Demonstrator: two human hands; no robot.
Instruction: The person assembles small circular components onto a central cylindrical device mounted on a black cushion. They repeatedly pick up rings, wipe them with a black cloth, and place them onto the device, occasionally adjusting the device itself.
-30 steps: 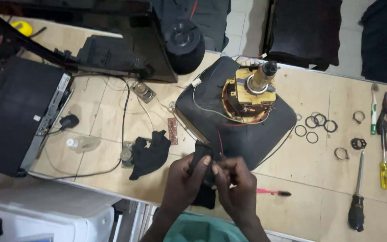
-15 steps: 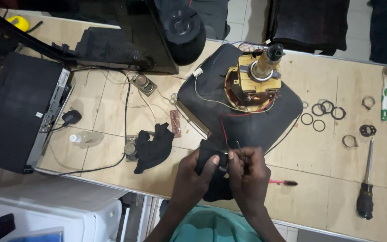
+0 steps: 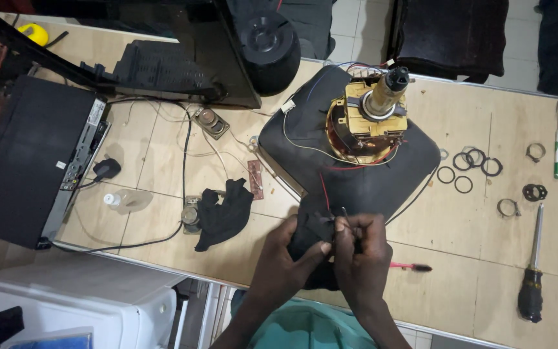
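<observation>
A thin dark wire end is pinched between the fingertips of the right hand, while the left hand is closed on a small black part held against it; both hands are met at the near edge of the bench. A red wire is seen running from the hands up to the dark picture tube, laid face down at mid-bench with its gold-coloured yoke upward. A black cloth is placed just left of the hands. A pink-handled brush is laid just right of them. Loose rings are scattered beyond the tube, and a black-handled screwdriver is laid near the right edge.
</observation>
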